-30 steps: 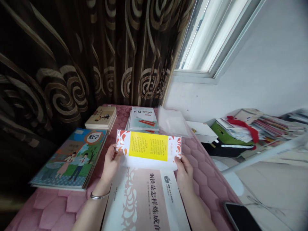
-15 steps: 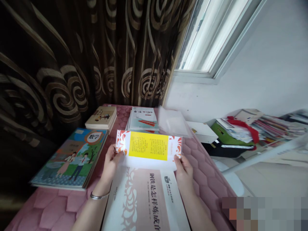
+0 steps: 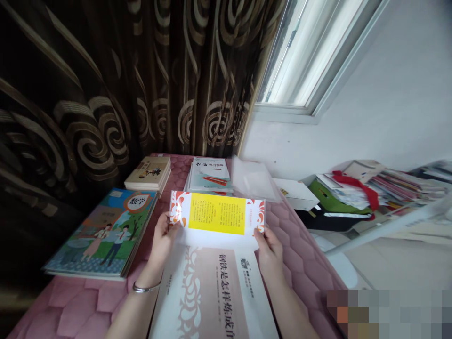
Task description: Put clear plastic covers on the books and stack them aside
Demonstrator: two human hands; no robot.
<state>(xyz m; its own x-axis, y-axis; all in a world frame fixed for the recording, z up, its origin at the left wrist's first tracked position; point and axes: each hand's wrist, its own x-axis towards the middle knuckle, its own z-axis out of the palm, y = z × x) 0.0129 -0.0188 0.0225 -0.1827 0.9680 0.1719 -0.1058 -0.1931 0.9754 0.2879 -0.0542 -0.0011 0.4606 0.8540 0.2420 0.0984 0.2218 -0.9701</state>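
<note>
Cover flap [image 3: 217, 214], yellow between orange swirls, pinched at 2 ends by left hand [image 3: 163, 240] and right hand [image 3: 270, 249]. Below, dusty-pink book [image 3: 212, 296], white scrollwork.

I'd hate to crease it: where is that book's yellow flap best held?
By its two short ends, one hand from each side, as the left hand and right hand pinch the flap. It is a wide, thin strip raised off the book, so a single middle grip would likely let it sag.
</note>
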